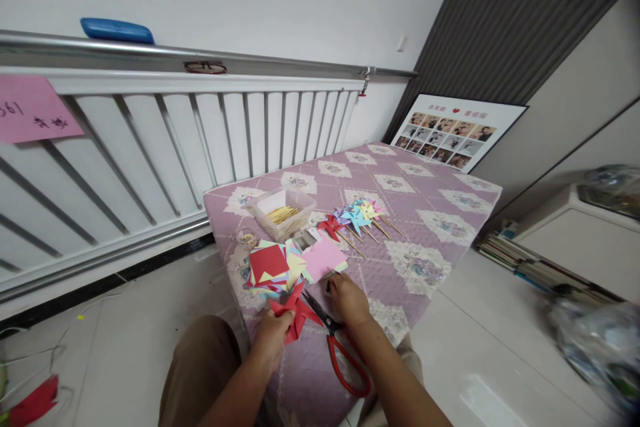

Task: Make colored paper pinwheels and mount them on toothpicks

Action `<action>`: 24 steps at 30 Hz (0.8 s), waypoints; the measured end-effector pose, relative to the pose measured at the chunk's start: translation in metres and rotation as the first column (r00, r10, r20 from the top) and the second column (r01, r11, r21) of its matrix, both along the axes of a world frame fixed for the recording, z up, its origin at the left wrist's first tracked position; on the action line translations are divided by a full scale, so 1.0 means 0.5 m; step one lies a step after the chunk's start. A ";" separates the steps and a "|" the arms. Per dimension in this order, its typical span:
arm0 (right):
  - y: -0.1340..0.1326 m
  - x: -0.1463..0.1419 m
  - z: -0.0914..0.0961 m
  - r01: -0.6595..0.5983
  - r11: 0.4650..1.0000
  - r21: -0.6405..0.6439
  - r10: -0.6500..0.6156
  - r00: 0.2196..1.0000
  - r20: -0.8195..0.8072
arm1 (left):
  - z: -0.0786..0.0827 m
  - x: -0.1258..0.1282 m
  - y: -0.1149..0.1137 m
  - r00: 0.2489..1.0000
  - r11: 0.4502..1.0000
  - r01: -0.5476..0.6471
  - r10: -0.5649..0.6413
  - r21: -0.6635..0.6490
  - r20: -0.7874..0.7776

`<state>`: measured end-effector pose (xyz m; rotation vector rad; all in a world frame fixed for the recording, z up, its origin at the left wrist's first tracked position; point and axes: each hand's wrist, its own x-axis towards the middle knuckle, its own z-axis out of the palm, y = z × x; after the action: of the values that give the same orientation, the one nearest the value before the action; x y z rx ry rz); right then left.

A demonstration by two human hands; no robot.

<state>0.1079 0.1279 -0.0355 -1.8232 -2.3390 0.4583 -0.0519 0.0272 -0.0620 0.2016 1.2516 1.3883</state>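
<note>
My left hand (273, 333) pinches a folded red paper pinwheel (296, 312) at the near edge of the purple quilted table (425, 213). My right hand (349, 299) rests just right of it, fingers curled around a small dark thing near the pink paper sheet (324, 258); I cannot make out what it is. Red-handled scissors (340, 347) lie between and under my hands. A pile of coloured paper squares (273, 265) sits beyond the left hand. A row of finished pinwheels on sticks (356, 217) lies farther back.
A clear plastic box of wooden sticks (283, 213) stands near the table's back left corner. A white radiator (150, 140) runs along the wall. A framed photo collage (445, 131) leans at the back right. Books (520, 260) lie on the floor at right.
</note>
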 end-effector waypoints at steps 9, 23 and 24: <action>-0.003 0.022 -0.002 0.072 0.997 -0.007 -0.072 0.977 -0.201 | 0.003 -0.001 -0.002 0.999 1.000 0.007 -0.008 0.022 0.040; -0.003 0.050 -0.032 0.162 0.954 -0.254 -0.279 0.791 -0.544 | 0.009 0.000 -0.004 0.998 1.000 -0.018 0.019 -0.010 0.056; -0.004 0.050 -0.033 0.164 0.953 -0.255 -0.282 0.787 -0.548 | 0.011 0.000 -0.004 0.998 1.000 -0.020 0.021 -0.008 0.058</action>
<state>0.1331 0.1260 -0.0519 -1.6854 -1.6859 1.0685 -0.0518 0.0252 -0.0567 0.1430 1.2136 1.3976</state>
